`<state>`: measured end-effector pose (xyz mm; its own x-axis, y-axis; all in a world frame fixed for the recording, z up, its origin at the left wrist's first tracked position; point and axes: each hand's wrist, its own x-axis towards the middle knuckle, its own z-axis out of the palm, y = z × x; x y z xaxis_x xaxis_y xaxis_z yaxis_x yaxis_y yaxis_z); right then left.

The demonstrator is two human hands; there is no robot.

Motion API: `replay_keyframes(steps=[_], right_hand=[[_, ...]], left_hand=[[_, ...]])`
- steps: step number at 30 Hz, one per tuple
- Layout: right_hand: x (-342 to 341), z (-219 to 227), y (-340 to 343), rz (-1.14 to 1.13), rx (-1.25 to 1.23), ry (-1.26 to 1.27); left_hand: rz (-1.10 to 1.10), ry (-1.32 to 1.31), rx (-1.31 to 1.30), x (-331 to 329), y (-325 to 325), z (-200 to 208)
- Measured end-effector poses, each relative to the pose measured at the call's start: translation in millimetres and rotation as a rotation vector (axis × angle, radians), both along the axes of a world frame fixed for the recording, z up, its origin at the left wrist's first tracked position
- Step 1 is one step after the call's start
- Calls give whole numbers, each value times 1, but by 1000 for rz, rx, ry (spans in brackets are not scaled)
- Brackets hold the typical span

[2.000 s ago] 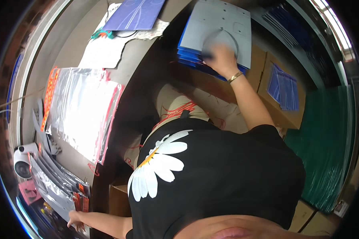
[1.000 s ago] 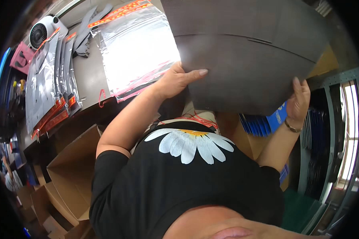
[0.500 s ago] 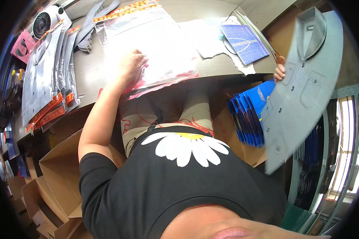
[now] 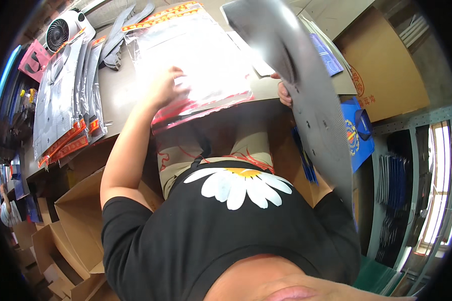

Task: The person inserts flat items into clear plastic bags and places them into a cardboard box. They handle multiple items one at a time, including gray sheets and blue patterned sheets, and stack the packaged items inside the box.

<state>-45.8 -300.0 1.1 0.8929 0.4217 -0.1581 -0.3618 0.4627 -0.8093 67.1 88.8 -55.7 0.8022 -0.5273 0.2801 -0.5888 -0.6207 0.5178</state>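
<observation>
My left hand (image 4: 164, 86) rests on a stack of clear plastic bags with red printed edges (image 4: 196, 55) lying on the grey table (image 4: 116, 95). Its fingers press the top bag near the table's front edge. My right hand (image 4: 284, 93) grips a folded grey shirt on a stiff board (image 4: 306, 95), held up on edge and tilted over the table's right side. Most of that hand is hidden behind the shirt.
Several bagged grey shirts (image 4: 60, 100) lie in a row at the left, with a small white fan (image 4: 63, 31) behind them. Open cardboard boxes (image 4: 78, 210) stand at my lower left. Blue folded items (image 4: 356, 133) and a large carton (image 4: 386, 65) sit at the right.
The grey shirt has swung from my far right in toward the table. My left hand has stayed on the plastic bags.
</observation>
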Motion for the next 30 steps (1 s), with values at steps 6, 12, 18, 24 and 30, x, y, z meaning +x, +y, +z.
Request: replay_keyframes(steps=[6, 12, 18, 24, 30], right_hand=[[4, 2, 38, -37, -168, 60], [14, -5, 69, -3, -284, 59], [4, -15, 62, 7, -478, 25], [3, -27, 60, 36, -629, 14], [3, -25, 57, 40, -624, 30]], left_hand=[[-52, -34, -19, -18, 18, -18], [68, -148, -229, 2, -18, -2], [-129, -262, 163, -36, 10, -8], [-97, -219, 135, -11, -14, -13], [102, 504, -54, 30, -12, 10]])
